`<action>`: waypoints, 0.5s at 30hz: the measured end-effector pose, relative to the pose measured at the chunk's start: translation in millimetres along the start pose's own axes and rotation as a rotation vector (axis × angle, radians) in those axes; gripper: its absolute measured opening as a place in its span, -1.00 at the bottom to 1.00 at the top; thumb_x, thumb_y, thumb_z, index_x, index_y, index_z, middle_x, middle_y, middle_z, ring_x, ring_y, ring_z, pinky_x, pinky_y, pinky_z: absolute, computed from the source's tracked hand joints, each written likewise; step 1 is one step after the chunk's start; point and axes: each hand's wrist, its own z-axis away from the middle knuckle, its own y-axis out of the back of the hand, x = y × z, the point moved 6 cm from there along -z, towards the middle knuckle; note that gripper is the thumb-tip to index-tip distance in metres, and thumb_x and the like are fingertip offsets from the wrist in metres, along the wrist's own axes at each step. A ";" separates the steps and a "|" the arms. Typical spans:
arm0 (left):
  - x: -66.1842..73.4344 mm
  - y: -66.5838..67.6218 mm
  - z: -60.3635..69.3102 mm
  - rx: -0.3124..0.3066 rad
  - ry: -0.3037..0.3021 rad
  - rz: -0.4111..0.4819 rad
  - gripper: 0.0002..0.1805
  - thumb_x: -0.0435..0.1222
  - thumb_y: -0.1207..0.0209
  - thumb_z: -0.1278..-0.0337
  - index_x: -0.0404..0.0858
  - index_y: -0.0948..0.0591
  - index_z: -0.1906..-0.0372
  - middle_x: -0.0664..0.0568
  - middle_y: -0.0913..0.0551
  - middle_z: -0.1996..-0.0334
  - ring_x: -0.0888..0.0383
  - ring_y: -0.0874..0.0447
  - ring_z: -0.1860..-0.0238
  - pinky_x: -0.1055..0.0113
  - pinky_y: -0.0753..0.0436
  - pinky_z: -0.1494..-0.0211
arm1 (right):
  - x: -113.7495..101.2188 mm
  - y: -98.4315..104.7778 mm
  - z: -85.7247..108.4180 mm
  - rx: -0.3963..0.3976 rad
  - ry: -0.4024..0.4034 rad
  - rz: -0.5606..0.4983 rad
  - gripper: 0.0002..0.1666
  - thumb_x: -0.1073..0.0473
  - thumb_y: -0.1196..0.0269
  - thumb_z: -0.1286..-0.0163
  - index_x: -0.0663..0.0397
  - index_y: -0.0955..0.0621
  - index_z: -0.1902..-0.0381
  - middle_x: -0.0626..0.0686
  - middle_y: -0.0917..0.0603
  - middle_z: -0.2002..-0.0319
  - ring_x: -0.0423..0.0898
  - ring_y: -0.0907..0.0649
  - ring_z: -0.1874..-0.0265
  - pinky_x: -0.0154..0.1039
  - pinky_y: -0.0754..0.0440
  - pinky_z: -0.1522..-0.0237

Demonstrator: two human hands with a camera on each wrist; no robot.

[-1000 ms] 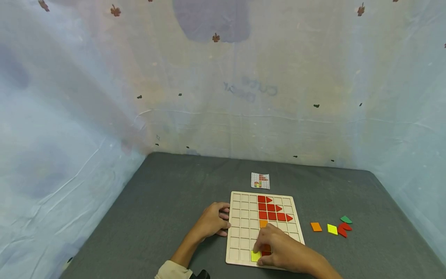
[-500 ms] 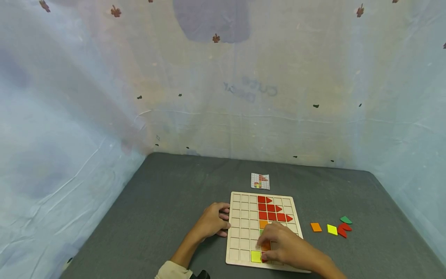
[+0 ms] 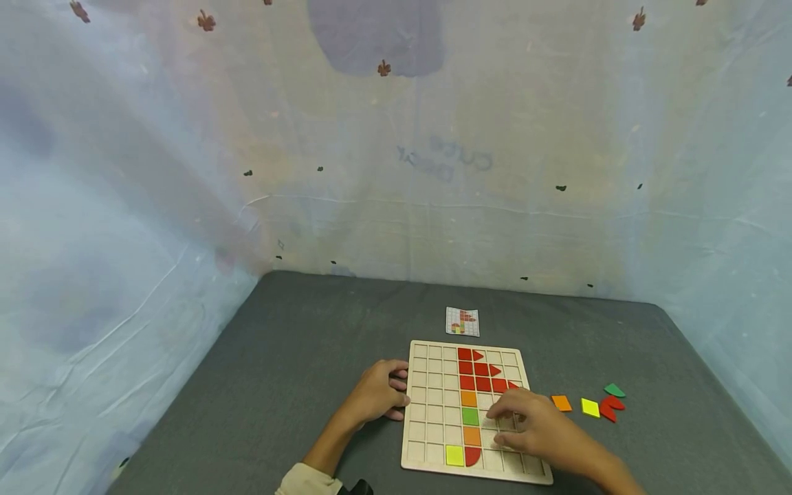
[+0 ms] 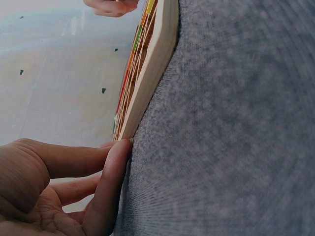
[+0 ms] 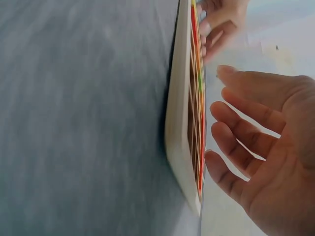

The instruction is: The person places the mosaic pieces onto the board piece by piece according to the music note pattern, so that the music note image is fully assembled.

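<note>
My left hand [image 3: 379, 390] holds the left edge of a square wooden grid board [image 3: 427, 416], its thumb and fingertips at the rim. In the left wrist view, fingertips [image 4: 115, 157] meet the board's edge. Above the right part of the board hovers my right hand [image 3: 537, 425], fingers apart and loosely bent, holding nothing. Down one column of the grid lie red tiles, an orange tile [image 3: 468, 398], a green tile [image 3: 470, 416], another orange tile and a rounded red tile [image 3: 472, 456]. Beside that last one sits a yellow square tile [image 3: 454, 455].
Right of the board lie a loose orange tile [image 3: 562, 403], a yellow tile [image 3: 590, 407], red rounded tiles [image 3: 609, 407] and a green tile [image 3: 614, 390]. A small printed pattern card [image 3: 462, 321] lies behind the board. Everything rests on a grey cloth-covered table [image 3: 297, 344].
My right hand has drawn back to the right from the board's lower middle, uncovering the green, orange and rounded red tiles. The left hand has stayed in place.
</note>
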 end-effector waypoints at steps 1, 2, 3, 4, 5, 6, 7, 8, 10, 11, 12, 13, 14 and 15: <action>0.0 0.0 -0.1 0.000 0.000 0.000 -0.29 -0.60 -0.38 -0.06 -0.47 -0.50 -0.40 -0.21 -0.57 -0.11 -0.04 -0.67 -0.02 0.18 -0.85 0.40 | 2.0 3.1 2.3 0.010 -0.014 0.003 -0.72 -0.05 -0.52 -0.34 -0.21 -0.75 0.04 -0.18 -0.71 0.04 -0.28 -0.61 0.11 -0.28 -0.70 0.12; 0.0 0.0 -0.1 -0.001 0.000 0.001 -0.29 -0.60 -0.37 -0.06 -0.47 -0.50 -0.40 -0.21 -0.57 -0.12 -0.04 -0.67 -0.02 0.18 -0.85 0.40 | 3.8 6.5 4.6 0.022 -0.020 0.012 -0.72 -0.05 -0.52 -0.33 -0.21 -0.75 0.04 -0.17 -0.70 0.04 -0.27 -0.61 0.11 -0.28 -0.70 0.12; 0.2 0.0 -0.2 -0.002 0.001 0.002 -0.29 -0.60 -0.37 -0.06 -0.48 -0.50 -0.40 -0.22 -0.57 -0.12 -0.05 -0.67 -0.02 0.18 -0.85 0.40 | 6.1 9.8 6.7 0.033 -0.029 0.020 -0.71 -0.06 -0.52 -0.33 -0.20 -0.75 0.04 -0.17 -0.70 0.04 -0.27 -0.61 0.11 -0.28 -0.69 0.14; 0.3 0.0 -0.1 -0.003 0.001 0.003 -0.29 -0.60 -0.37 -0.06 -0.48 -0.50 -0.40 -0.22 -0.56 -0.12 -0.05 -0.67 -0.02 0.18 -0.85 0.40 | 8.5 13.1 8.9 0.042 -0.040 0.027 -0.70 -0.06 -0.52 -0.33 -0.20 -0.75 0.03 -0.17 -0.70 0.03 -0.27 -0.60 0.11 -0.28 -0.69 0.15; 0.4 0.1 -0.1 -0.004 0.002 0.003 -0.29 -0.60 -0.37 -0.07 -0.48 -0.50 -0.40 -0.22 -0.56 -0.12 -0.05 -0.67 -0.02 0.18 -0.85 0.40 | 10.9 16.4 11.1 0.053 -0.048 0.042 -0.69 -0.07 -0.51 -0.33 -0.20 -0.75 0.02 -0.17 -0.70 0.02 -0.27 -0.61 0.10 -0.28 -0.69 0.13; 0.6 0.2 -0.1 -0.005 0.002 0.004 -0.29 -0.60 -0.37 -0.07 -0.48 -0.50 -0.40 -0.22 -0.56 -0.12 -0.05 -0.67 -0.03 0.17 -0.85 0.40 | 13.9 19.5 12.8 0.062 -0.064 0.050 -0.68 -0.08 -0.52 -0.33 -0.20 -0.74 0.02 -0.18 -0.70 0.02 -0.28 -0.61 0.11 -0.28 -0.69 0.14; 0.7 0.3 -0.1 -0.006 0.003 0.005 -0.29 -0.60 -0.37 -0.07 -0.47 -0.50 -0.40 -0.22 -0.56 -0.12 -0.05 -0.67 -0.03 0.17 -0.85 0.40 | 17.0 22.6 14.6 0.069 -0.077 0.054 -0.67 -0.08 -0.52 -0.33 -0.18 -0.74 0.01 -0.17 -0.71 0.03 -0.28 -0.62 0.11 -0.28 -0.70 0.14; 0.7 0.4 -0.1 -0.007 0.004 0.006 -0.29 -0.60 -0.38 -0.07 -0.47 -0.50 -0.40 -0.22 -0.56 -0.13 -0.05 -0.67 -0.03 0.17 -0.85 0.40 | 20.2 25.5 16.5 0.076 -0.090 0.063 -0.66 -0.07 -0.52 -0.33 -0.18 -0.74 0.00 -0.18 -0.71 0.03 -0.28 -0.63 0.12 -0.29 -0.71 0.14; 0.7 0.6 -0.2 -0.009 0.005 0.009 -0.29 -0.60 -0.38 -0.06 -0.47 -0.51 -0.40 -0.22 -0.56 -0.13 -0.05 -0.67 -0.03 0.17 -0.86 0.40 | 27.0 31.2 20.5 0.094 -0.116 0.084 -0.64 -0.07 -0.53 -0.32 -0.18 -0.73 -0.02 -0.19 -0.71 0.04 -0.28 -0.64 0.11 -0.28 -0.73 0.12; 0.5 0.7 -0.3 -0.009 0.005 0.011 -0.29 -0.60 -0.38 -0.06 -0.47 -0.51 -0.40 -0.22 -0.57 -0.13 -0.05 -0.67 -0.03 0.17 -0.86 0.40 | 30.5 34.0 22.7 0.105 -0.129 0.092 -0.64 -0.07 -0.53 -0.31 -0.19 -0.73 -0.02 -0.20 -0.72 0.04 -0.28 -0.64 0.12 -0.28 -0.74 0.12; 0.3 0.8 -0.4 -0.009 0.006 0.014 -0.29 -0.61 -0.38 -0.05 -0.46 -0.51 -0.40 -0.22 -0.57 -0.13 -0.05 -0.67 -0.03 0.17 -0.86 0.40 | 34.1 36.7 24.8 0.116 -0.141 0.098 -0.63 -0.06 -0.54 -0.31 -0.20 -0.73 -0.03 -0.21 -0.72 0.05 -0.27 -0.64 0.13 -0.28 -0.73 0.13; 0.1 0.9 -0.5 -0.008 0.006 0.015 -0.29 -0.61 -0.38 -0.05 -0.46 -0.51 -0.40 -0.22 -0.57 -0.13 -0.05 -0.67 -0.03 0.17 -0.86 0.40 | 37.0 39.3 27.2 0.128 -0.146 0.106 -0.62 -0.06 -0.54 -0.30 -0.19 -0.73 -0.03 -0.20 -0.72 0.06 -0.26 -0.64 0.13 -0.28 -0.73 0.14; 0.0 0.9 -0.6 -0.008 0.006 0.016 -0.29 -0.61 -0.38 -0.05 -0.46 -0.51 -0.40 -0.22 -0.57 -0.13 -0.05 -0.67 -0.03 0.17 -0.86 0.40 | 40.3 41.6 29.8 0.138 -0.157 0.111 -0.61 -0.06 -0.54 -0.30 -0.19 -0.73 -0.04 -0.21 -0.72 0.05 -0.26 -0.63 0.13 -0.28 -0.72 0.14; -0.1 0.9 -0.7 -0.007 0.005 0.016 -0.29 -0.61 -0.38 -0.05 -0.46 -0.51 -0.40 -0.22 -0.57 -0.13 -0.05 -0.67 -0.03 0.17 -0.86 0.40 | 43.2 43.9 32.2 0.147 -0.167 0.113 -0.60 -0.06 -0.54 -0.30 -0.18 -0.73 -0.05 -0.20 -0.72 0.05 -0.25 -0.63 0.12 -0.28 -0.72 0.14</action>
